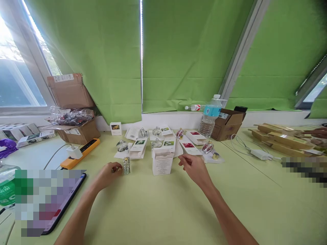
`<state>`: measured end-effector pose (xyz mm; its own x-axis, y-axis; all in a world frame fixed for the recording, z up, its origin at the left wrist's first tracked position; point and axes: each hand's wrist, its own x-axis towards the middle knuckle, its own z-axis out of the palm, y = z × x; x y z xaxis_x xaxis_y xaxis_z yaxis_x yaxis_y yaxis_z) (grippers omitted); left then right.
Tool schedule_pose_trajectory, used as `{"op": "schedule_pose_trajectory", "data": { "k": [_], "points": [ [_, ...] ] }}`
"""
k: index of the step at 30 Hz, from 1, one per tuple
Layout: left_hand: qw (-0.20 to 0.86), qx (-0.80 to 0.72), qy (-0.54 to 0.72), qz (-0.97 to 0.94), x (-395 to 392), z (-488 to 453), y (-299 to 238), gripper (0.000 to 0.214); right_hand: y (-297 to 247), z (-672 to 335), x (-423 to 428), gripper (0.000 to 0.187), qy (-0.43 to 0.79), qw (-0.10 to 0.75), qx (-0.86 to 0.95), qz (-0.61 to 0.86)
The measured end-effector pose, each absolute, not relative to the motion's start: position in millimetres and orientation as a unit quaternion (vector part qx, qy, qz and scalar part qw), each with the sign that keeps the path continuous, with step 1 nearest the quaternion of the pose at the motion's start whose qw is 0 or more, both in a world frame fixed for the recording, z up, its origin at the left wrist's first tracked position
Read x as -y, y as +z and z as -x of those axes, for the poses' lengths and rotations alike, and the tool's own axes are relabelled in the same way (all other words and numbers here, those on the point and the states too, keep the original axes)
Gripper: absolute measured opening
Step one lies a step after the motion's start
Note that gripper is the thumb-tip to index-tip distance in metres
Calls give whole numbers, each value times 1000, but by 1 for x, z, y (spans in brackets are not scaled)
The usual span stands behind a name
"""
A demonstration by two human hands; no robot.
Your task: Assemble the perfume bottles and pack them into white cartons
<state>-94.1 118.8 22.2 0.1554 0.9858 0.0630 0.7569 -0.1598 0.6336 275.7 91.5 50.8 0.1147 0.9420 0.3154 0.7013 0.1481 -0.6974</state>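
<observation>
My left hand (111, 173) is closed at the left, its fingertips pinched around a small gold piece that is mostly hidden. Just right of those fingers, a small clear faceted bottle (126, 166) with a gold top stands upright. A white carton (162, 165) with an open top and printed text stands between my hands. My right hand (195, 169) hovers to the carton's right, fingers pinched together; whatever they hold, if anything, cannot be made out. Behind lie several flat white cartons (139, 145) with flower pictures and several ornate glass bottles (122, 146).
A gold cap (215, 156) lies on a clear plastic bag at right. An orange power strip (80, 153), a phone (63, 204) and a cardboard box (76, 133) are left. A large water bottle (208, 122) stands behind. Another person's hand (318, 132) shows far right by cardboard trays (283, 137).
</observation>
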Motion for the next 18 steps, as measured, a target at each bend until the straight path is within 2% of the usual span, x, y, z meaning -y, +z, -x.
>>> {"op": "schedule_pose_trajectory", "data": {
  "k": [10,18],
  "points": [
    [300,-573,190,-739,-103,105,34,29,46,-279,-95,36,162,389,650,632],
    [336,-582,176,-720,-100,108,29,23,64,-270,-79,40,161,435,688,557]
  ]
}}
